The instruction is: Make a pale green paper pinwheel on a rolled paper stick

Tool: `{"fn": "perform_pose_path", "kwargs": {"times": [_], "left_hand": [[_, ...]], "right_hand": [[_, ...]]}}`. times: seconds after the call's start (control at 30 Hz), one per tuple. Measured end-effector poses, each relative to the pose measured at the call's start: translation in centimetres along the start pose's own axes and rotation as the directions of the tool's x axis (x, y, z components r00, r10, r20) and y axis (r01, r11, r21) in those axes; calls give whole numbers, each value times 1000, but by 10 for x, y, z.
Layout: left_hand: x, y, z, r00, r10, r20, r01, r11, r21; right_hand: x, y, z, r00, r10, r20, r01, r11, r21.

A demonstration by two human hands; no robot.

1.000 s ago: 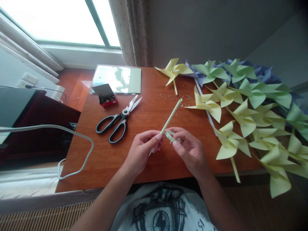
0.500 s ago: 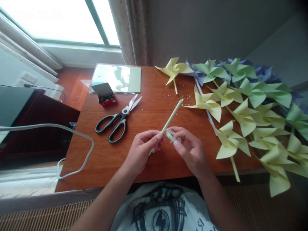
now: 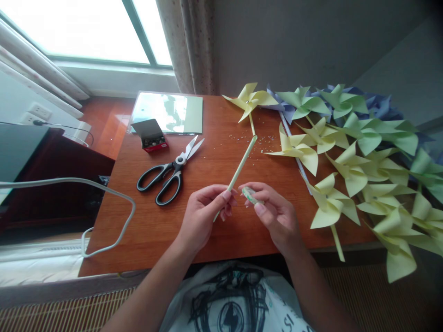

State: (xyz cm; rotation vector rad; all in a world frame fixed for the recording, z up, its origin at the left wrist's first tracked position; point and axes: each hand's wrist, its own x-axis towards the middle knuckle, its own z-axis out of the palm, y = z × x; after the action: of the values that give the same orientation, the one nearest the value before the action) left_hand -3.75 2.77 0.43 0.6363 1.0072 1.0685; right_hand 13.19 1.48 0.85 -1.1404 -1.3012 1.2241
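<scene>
My left hand (image 3: 204, 212) is closed around a rolled pale yellow-green paper stick (image 3: 242, 163), which slants up and away to the right above the table. Between the fingers of my right hand (image 3: 277, 214) is a small roll of clear tape (image 3: 251, 194), with green on its ring. A narrow gap parts the two hands. Black-handled scissors (image 3: 175, 168) lie with spread blades to the left of the stick. Beyond its far tip rests a yellow paper pinwheel (image 3: 249, 100) on a short paper stick.
A small red box (image 3: 155, 146) with an open lid holds little pieces. Behind it are green paper sheets under a shiny clear cover (image 3: 166, 113). Yellow, green and purple pinwheels (image 3: 349, 168) crowd the right side. A white cable (image 3: 133, 207) loops over the left edge.
The tape roll has turned and shifted slightly right, away from the stick, with my right hand. The paper stick's far tip has swung a little left.
</scene>
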Motion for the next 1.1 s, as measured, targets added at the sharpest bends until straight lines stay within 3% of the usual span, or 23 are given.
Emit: {"fn": "perform_pose_path", "kwargs": {"times": [0.13, 0.27, 0.37, 0.43, 0.57, 0.67, 0.73, 0.83, 0.9, 1.0, 1.1], "left_hand": [[1, 0, 0, 1000, -30, 6, 30, 999, -16], [0, -1, -2, 1000, 1, -12, -1, 1000, 4], [-2, 0, -3, 989, 146, 11, -146, 977, 156], [-4, 0, -2, 954, 292, 65, -297, 901, 315], [-8, 1, -1, 842, 505, 190, -519, 664, 538], [-7, 4, -5, 729, 606, 318, -631, 416, 655], [-5, 9, -8, 612, 662, 432, -697, 193, 691], [0, 17, -11, 394, 696, 600, -729, -161, 666], [3, 22, -12, 300, 673, 676, -711, -315, 629], [6, 23, -11, 263, 628, 732, -692, -406, 597], [7, 21, -10, 254, 626, 737, -673, -433, 599]], "right_hand": [[1, 3, 2, 1000, 25, -4, -25, 999, 40], [2, 9, 1, 992, 107, -70, -86, 965, 249], [4, 11, -1, 971, 220, -89, -165, 897, 411], [7, 9, -2, 960, 271, -65, -210, 857, 471], [10, 4, -4, 929, 369, -5, -306, 779, 548], [10, -1, -7, 907, 415, 79, -386, 738, 554], [10, -4, -10, 904, 399, 152, -413, 728, 547], [9, -10, -13, 891, 375, 254, -453, 734, 506], [10, -13, -14, 864, 389, 319, -500, 737, 456], [11, -15, -14, 830, 402, 388, -544, 737, 401], [10, -14, -15, 839, 397, 373, -526, 767, 367]]}}
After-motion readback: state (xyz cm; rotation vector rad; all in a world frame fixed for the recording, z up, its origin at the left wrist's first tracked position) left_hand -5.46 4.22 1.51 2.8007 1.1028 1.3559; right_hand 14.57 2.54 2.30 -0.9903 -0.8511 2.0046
